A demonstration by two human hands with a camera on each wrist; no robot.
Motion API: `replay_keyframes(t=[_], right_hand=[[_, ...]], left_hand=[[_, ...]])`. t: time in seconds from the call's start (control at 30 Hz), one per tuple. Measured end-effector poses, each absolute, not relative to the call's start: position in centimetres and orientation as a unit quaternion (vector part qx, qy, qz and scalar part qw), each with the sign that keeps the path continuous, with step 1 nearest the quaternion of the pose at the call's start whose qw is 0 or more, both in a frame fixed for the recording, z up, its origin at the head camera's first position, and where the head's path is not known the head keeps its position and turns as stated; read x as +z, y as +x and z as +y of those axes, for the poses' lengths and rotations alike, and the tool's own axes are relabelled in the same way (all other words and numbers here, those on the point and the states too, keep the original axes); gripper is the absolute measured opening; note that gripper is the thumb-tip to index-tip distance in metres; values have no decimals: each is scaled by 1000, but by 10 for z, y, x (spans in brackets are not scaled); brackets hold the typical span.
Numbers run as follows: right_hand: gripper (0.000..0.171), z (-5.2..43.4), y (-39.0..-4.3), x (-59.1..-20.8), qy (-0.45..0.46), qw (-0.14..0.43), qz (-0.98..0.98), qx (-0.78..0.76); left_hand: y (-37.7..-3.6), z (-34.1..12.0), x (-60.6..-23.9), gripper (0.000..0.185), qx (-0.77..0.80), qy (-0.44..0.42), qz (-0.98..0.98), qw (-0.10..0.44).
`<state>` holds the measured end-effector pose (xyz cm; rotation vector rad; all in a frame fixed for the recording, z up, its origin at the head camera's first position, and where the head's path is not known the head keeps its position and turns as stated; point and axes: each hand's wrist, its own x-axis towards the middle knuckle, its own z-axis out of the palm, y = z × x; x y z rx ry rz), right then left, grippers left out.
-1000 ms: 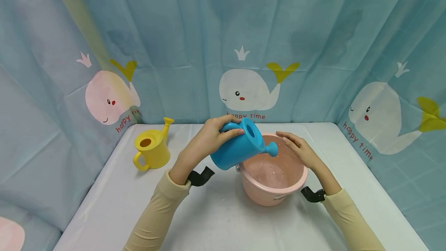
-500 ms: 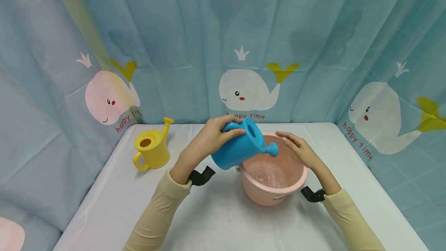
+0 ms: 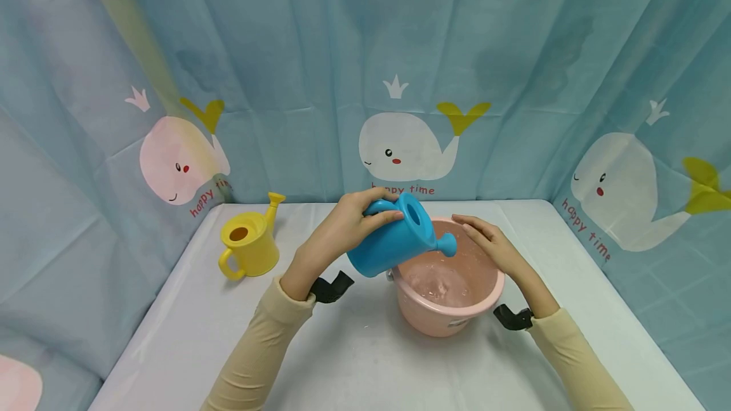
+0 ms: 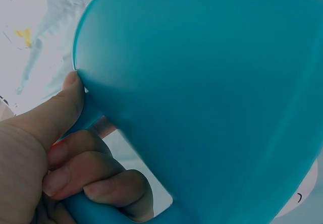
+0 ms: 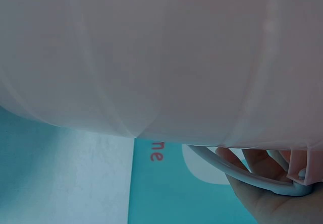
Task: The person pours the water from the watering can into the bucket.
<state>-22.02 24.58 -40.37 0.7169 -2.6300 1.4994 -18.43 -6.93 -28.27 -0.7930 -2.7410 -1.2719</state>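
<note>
My left hand (image 3: pixel 342 227) grips the handle of a blue watering can (image 3: pixel 394 243) and holds it tilted, spout down over a pink bucket (image 3: pixel 445 319). The bucket stands on the white table and has water in its bottom. In the left wrist view the can (image 4: pixel 212 98) fills the frame, with my fingers (image 4: pixel 96 178) curled round its handle and the thumb against its rim. My right hand (image 3: pixel 491 246) rests on the bucket's far right rim with fingers laid fairly straight. The right wrist view shows the bucket wall (image 5: pixel 151 57), its white wire handle (image 5: pixel 237 176) and my right hand (image 5: pixel 262 196) behind it.
A yellow watering can (image 3: pixel 249 249) stands upright at the table's back left. The white table (image 3: pixel 342 354) is enclosed by a blue whale-print curtain (image 3: pixel 400 81) at the back and on both sides.
The blue can stays tilted in almost the same place. The water in the bucket ripples and shifts between frames. My right hand has not moved.
</note>
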Motion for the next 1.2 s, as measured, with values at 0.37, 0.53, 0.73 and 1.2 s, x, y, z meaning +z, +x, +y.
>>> replay_keyframes(t=[0.37,0.53,0.73,1.2], right_hand=[[39,247,-221,-405,231,17,-845,482],[39,243,-216,-396,230,14,-846,480],[39,233,-204,-381,228,13,-847,480],[38,249,-225,-409,234,20,-842,486]], left_hand=[[-184,-67,-282,39,-400,-256,-880,13],[-184,-67,-281,38,-400,-257,-880,14],[-183,-67,-282,37,-403,-255,-879,13],[-184,-68,-283,40,-404,-250,-880,11]])
